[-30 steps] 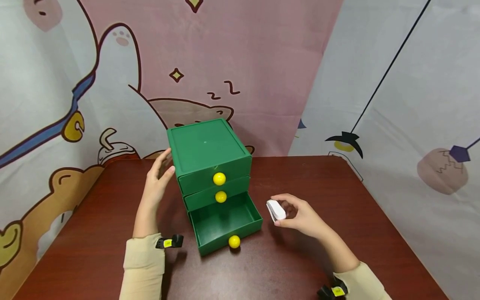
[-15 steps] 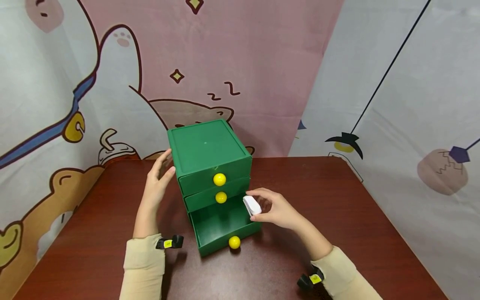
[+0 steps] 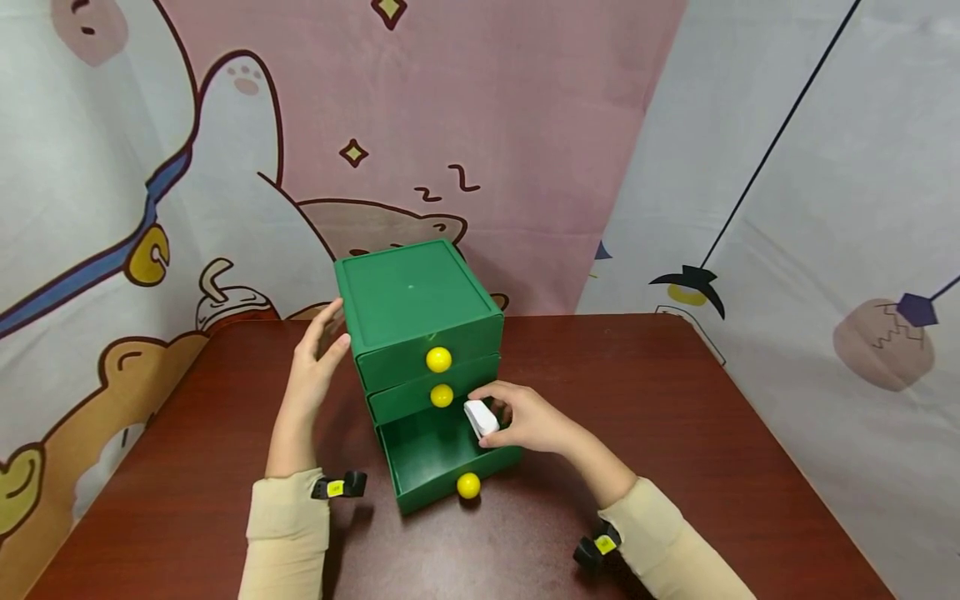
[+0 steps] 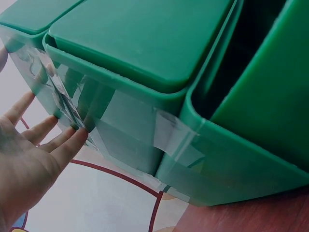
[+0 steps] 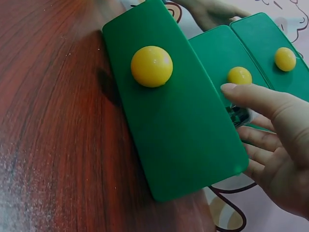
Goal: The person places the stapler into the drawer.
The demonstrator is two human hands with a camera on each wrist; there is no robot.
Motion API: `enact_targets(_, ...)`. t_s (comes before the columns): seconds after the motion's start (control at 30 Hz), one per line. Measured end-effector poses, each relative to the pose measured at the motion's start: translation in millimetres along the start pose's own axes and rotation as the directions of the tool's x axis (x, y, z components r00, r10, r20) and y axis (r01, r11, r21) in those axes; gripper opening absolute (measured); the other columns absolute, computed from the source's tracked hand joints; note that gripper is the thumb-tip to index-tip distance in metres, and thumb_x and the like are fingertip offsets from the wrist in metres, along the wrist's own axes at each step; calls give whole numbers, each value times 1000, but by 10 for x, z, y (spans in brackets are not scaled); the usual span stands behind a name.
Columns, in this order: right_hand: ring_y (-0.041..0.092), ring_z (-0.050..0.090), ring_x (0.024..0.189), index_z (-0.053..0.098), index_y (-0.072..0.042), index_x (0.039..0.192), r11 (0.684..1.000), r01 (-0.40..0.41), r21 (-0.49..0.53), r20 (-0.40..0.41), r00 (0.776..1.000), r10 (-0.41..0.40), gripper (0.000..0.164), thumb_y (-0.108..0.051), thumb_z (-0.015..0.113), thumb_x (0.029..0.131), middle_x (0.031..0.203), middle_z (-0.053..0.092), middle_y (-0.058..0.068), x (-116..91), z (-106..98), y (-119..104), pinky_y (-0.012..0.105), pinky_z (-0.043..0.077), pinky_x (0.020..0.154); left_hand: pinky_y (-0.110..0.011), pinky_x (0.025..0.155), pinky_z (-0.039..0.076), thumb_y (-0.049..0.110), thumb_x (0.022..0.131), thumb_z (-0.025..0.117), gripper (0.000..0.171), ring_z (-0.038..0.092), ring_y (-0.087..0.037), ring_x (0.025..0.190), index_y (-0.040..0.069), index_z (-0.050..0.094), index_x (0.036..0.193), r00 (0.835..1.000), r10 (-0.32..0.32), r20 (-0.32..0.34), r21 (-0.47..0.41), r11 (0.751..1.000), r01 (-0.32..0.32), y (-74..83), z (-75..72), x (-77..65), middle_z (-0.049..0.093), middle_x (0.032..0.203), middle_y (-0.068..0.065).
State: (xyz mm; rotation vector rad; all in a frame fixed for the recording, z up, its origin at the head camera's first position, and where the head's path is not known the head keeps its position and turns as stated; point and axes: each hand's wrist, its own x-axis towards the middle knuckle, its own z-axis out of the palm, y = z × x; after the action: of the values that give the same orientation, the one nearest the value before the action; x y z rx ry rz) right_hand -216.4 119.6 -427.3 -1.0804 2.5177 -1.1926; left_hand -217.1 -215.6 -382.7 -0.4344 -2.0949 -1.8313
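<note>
A green three-drawer cabinet (image 3: 420, 292) stands on the table, its two upper drawers pushed in and its bottom drawer (image 3: 426, 490) pulled out. Straight fingers of my left hand (image 3: 311, 371) rest against the cabinet's left side; the left wrist view shows their tips at its taped wall (image 4: 130, 116). Between thumb and fingers, my right hand (image 3: 536, 421) pinches a small white stapler (image 3: 482, 418) over the right part of the bottom drawer. In the right wrist view, the drawer front hides most of the stapler, leaving its dark metal end visible.
Each drawer has a round yellow knob; the lowest knob (image 3: 468, 486) juts out toward the front. Dark reddish-brown table (image 3: 675, 400) surrounds the cabinet. Behind it hangs a cartoon-printed cloth (image 3: 540, 167).
My right hand has carried the stapler leftward, from beside the cabinet to over the pulled-out bottom drawer. My left hand and the cabinet have stayed in place.
</note>
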Motion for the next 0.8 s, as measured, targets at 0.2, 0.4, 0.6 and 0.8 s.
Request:
enact_targets(0.2, 13, 58, 82, 60, -11, 123, 996, -5, -90, 38, 999, 9, 58, -20, 86, 72, 109, 60, -3, 86, 39, 13, 26, 50, 68, -45, 104, 30, 6, 99, 48, 53, 28, -35, 137, 9, 33, 150, 1000, -6, 1, 3, 1000, 6, 53, 14, -12, 35, 149, -11)
enact_targets(0.4, 16, 58, 81, 61, -9, 123, 988, -13, -153, 87, 996, 27, 57, -19, 86, 72, 109, 61, -1, 153, 74, -54, 25, 49, 68, -44, 103, 31, 5, 99, 46, 52, 29, -35, 136, 0, 31, 148, 1000, -12, 1, 26, 1000, 12, 274, 61, -55, 33, 148, -19)
enact_targets(0.6, 15, 56, 86, 61, -8, 123, 964, 8, -265, 165, 986, 38, 58, -19, 86, 72, 117, 61, 1, 204, 132, -83, 25, 47, 74, -45, 103, 30, 5, 99, 46, 52, 29, -36, 136, 0, 31, 148, 1000, -10, 3, 25, 1000, 10, 297, 68, -61, 34, 148, -20)
enact_targets(0.8, 15, 55, 96, 61, -11, 124, 944, 9, -330, 214, 975, 65, 57, -18, 85, 73, 122, 59, 0, 241, 164, -94, 26, 46, 81, -42, 102, 31, 5, 99, 46, 52, 29, -35, 136, 0, 31, 148, 1000, -6, 1, 25, 1000, 6, 282, 62, -59, 34, 147, -20)
